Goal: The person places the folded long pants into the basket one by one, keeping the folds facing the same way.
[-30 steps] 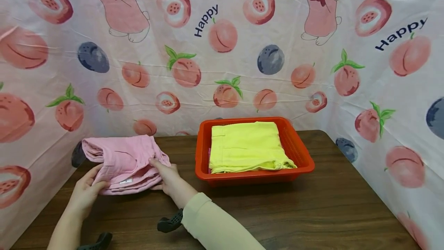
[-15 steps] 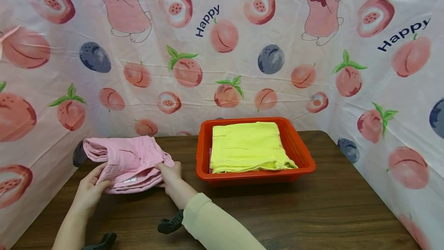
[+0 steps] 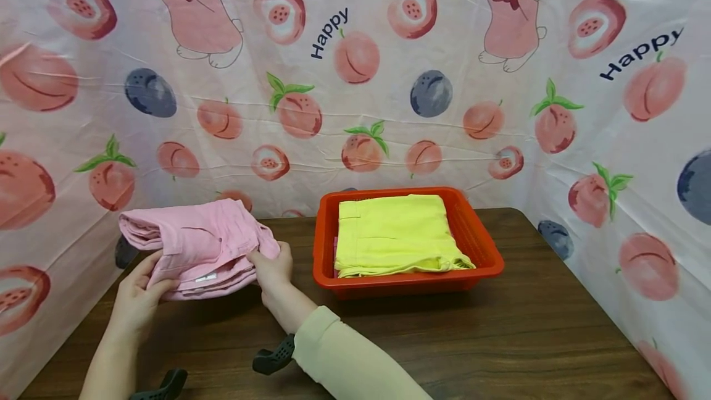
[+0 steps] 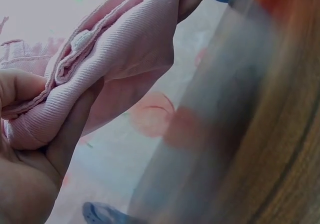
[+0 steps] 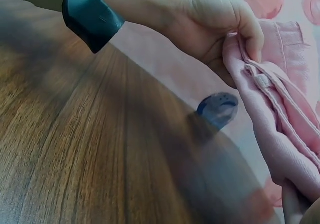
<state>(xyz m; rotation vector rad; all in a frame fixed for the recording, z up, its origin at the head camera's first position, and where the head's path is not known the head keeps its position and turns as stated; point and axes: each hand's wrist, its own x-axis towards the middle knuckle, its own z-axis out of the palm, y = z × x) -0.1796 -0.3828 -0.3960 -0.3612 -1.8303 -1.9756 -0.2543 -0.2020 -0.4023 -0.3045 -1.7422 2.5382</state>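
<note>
A folded pink garment (image 3: 202,242) is held above the left part of the table, tilted, its layered edge and a white label facing the near side. My left hand (image 3: 136,295) pinches its left near corner, thumb on top; in the left wrist view the fingers of that hand (image 4: 35,169) lie under the ribbed fold (image 4: 115,53). On the right edge, my right hand (image 3: 274,273) grips the cloth, and in the right wrist view the thumb of that hand (image 5: 215,23) presses on the layers (image 5: 275,114).
A red basket (image 3: 355,287) holding folded yellow cloth (image 3: 397,233) stands at the back middle of the brown wooden table (image 3: 489,338). Fruit-printed fabric (image 3: 378,104) hangs behind the table and along both sides. A dark band is on each wrist.
Both hands have raised the pink garment off the table, and it sits a little higher in view. The basket and yellow cloth have stayed put.
</note>
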